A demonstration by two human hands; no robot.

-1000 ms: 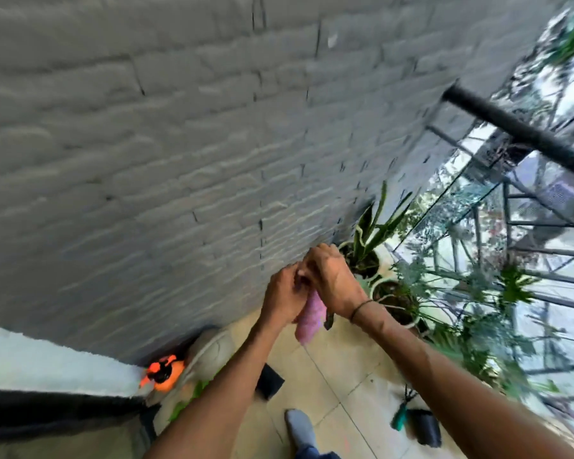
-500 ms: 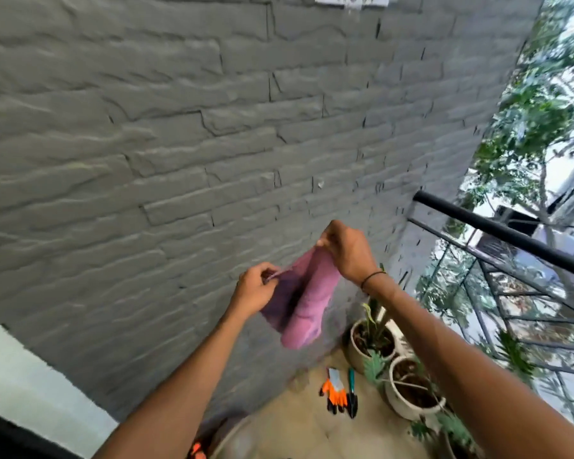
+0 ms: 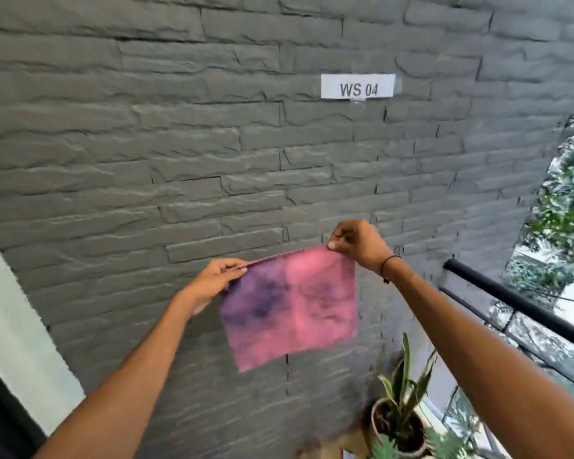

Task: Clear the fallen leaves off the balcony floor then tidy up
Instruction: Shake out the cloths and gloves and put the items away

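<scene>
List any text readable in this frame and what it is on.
"WS 04": black print on a white paper label stuck to the grey brick wall.
No other writing shows; the pink cloth held up by both hands bears only dark stains, no print.

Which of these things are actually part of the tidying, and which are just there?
In use:
pink cloth, held spread by its top corners
left hand
right hand

Just there:
potted plant
WS 04 label on the brick wall
black railing
</scene>
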